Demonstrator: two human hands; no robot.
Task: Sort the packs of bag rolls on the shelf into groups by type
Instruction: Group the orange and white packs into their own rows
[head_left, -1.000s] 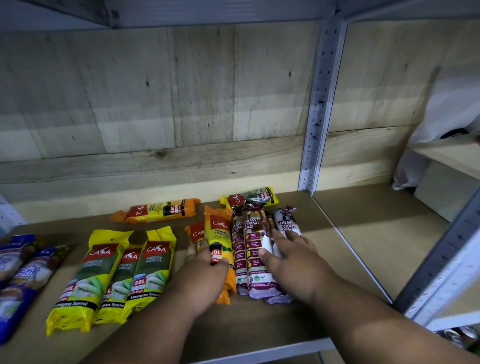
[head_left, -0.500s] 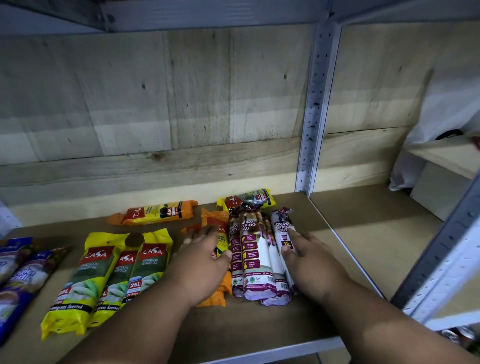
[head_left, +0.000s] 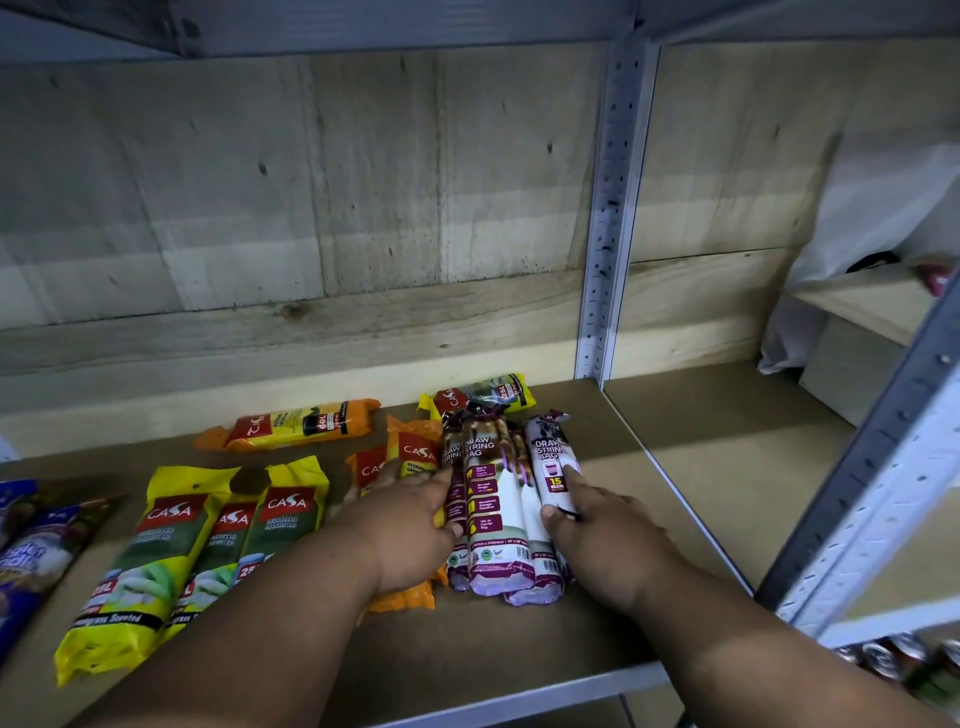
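Purple drawstring-bag packs (head_left: 496, 512), lying at the shelf's (head_left: 519, 639) centre, are flanked: left hand (head_left: 410, 530) laid flat at 9 o'clock, right hand (head_left: 602, 540) at 3 o'clock, fingers extended, unclenched.

- The flat left hand (head_left: 410, 535) covered the lower halves of two orange plastic packs of bag rolls (head_left: 413, 452), so most of their print was hidden.
- The right hand (head_left: 602, 540) hid the near end of the white-and-purple drawstring-bag roll pack (head_left: 553, 462) under its fingers.
- Blue printed packs (head_left: 31, 551) at the far left were cut off by the picture's edge; their lettering was unreadable.
- Round can tops (head_left: 883, 657) at the lower right corner were blurred and partly cropped.
- A small dark red thing (head_left: 937, 278) on the side shelf was cut by the right edge and could not be told.
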